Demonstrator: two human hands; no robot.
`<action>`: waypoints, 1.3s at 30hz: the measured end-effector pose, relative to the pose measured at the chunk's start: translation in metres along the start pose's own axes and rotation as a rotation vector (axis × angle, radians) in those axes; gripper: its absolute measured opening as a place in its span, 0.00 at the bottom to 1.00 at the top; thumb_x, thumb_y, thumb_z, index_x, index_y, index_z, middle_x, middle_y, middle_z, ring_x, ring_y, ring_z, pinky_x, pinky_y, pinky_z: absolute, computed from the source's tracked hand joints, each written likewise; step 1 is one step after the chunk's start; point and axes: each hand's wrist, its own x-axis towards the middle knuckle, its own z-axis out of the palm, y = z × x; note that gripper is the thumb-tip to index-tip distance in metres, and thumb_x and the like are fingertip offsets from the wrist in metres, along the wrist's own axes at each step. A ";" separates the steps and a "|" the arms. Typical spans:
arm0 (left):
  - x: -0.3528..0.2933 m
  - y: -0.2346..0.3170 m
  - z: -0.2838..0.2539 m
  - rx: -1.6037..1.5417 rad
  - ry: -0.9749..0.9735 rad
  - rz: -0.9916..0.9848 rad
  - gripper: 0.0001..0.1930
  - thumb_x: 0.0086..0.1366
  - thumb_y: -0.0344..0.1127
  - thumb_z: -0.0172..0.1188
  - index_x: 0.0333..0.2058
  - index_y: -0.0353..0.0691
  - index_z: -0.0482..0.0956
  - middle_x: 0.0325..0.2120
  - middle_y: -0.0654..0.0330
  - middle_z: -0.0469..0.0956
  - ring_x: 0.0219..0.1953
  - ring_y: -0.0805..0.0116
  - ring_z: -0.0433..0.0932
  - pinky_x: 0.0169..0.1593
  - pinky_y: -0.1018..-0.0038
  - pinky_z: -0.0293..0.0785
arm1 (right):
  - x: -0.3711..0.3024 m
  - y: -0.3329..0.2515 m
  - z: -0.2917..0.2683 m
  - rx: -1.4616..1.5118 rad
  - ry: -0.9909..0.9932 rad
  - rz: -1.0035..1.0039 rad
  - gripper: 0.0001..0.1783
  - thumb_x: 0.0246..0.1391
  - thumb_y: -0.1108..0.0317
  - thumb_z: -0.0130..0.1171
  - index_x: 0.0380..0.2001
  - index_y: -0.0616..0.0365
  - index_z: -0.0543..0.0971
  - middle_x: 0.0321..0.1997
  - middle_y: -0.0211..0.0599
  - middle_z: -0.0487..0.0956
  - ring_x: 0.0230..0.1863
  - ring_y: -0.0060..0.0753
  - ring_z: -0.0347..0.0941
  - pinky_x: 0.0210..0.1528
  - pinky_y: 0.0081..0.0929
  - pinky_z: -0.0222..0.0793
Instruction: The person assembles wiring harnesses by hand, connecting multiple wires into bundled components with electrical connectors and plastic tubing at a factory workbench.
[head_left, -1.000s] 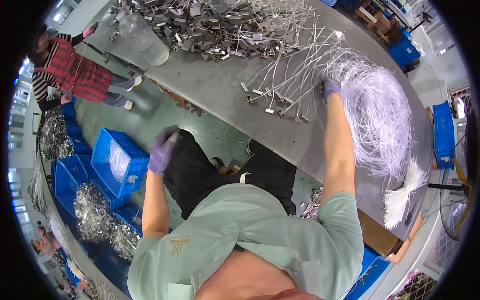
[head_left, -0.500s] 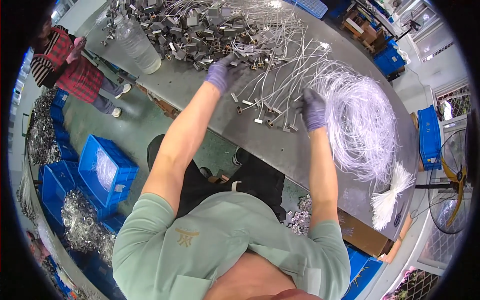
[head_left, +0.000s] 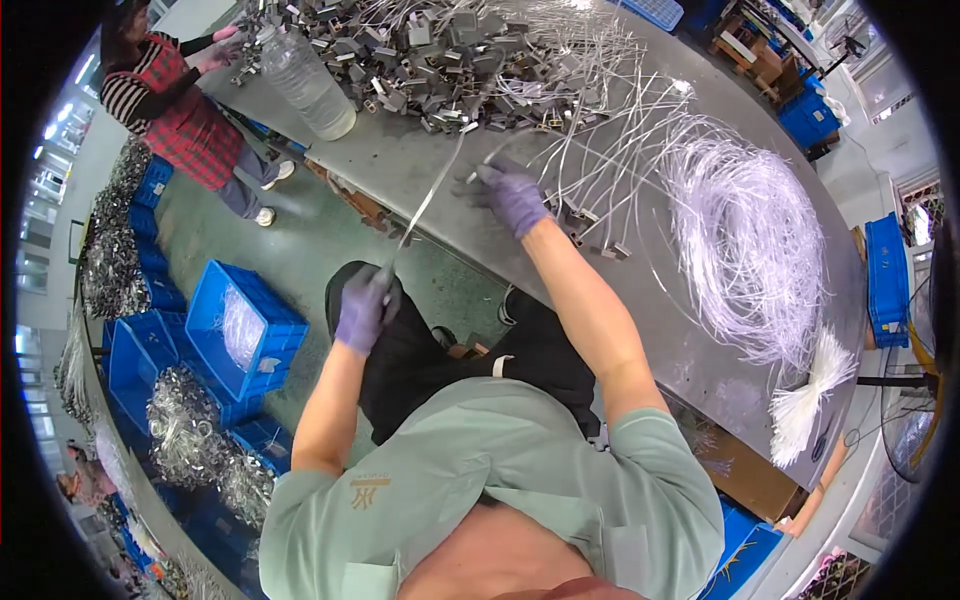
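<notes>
My left hand [head_left: 367, 310], in a purple-grey glove, is closed over the lap, beyond the table's near edge. From its fingers a flat silvery cable [head_left: 432, 190] stretches up to the pile, a small connector at its far end. My right hand [head_left: 513, 197], gloved alike, is above the tabletop with its fingers bent together around a pale cable end [head_left: 474, 178]; its fingertips are slightly blurred. Just beyond lies a heap of grey-black connectors [head_left: 440, 60] with cables attached. Right of my right hand, loose white cables with metal plugs [head_left: 590, 215] fan out.
A big coil of clear strands [head_left: 745, 240] and a tied white bundle [head_left: 810, 400] lie on the right of the grey table [head_left: 690, 365]. A clear plastic bottle [head_left: 305, 85] stands far left. Blue crates [head_left: 245, 330] sit on the floor, left. A co-worker [head_left: 190, 110] stands beyond.
My left hand has come from the connector pile down towards my lap, drawing a cable. My right hand has moved left from beside the coil. The co-worker's arms now reach towards the table.
</notes>
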 end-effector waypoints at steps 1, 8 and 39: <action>-0.018 -0.012 -0.016 0.065 0.041 -0.035 0.18 0.63 0.47 0.49 0.21 0.40 0.67 0.11 0.65 0.63 0.10 0.76 0.59 0.15 0.79 0.52 | 0.001 -0.014 0.021 0.156 -0.015 0.015 0.16 0.57 0.68 0.50 0.47 0.64 0.66 0.39 0.48 0.77 0.37 0.44 0.78 0.28 0.29 0.74; -0.109 -0.089 -0.102 0.173 0.346 -0.209 0.16 0.56 0.44 0.61 0.18 0.40 0.69 0.09 0.66 0.66 0.10 0.78 0.62 0.14 0.79 0.54 | 0.007 -0.055 0.038 0.430 -0.023 -0.087 0.19 0.58 0.67 0.50 0.49 0.65 0.64 0.42 0.54 0.76 0.38 0.50 0.78 0.27 0.30 0.75; -0.089 -0.084 -0.088 0.063 0.477 -0.225 0.20 0.54 0.47 0.64 0.15 0.40 0.68 0.07 0.64 0.66 0.08 0.75 0.63 0.12 0.77 0.55 | -0.087 -0.118 0.040 0.215 -0.197 -0.219 0.16 0.54 0.64 0.57 0.40 0.65 0.73 0.35 0.46 0.79 0.37 0.41 0.78 0.29 0.28 0.76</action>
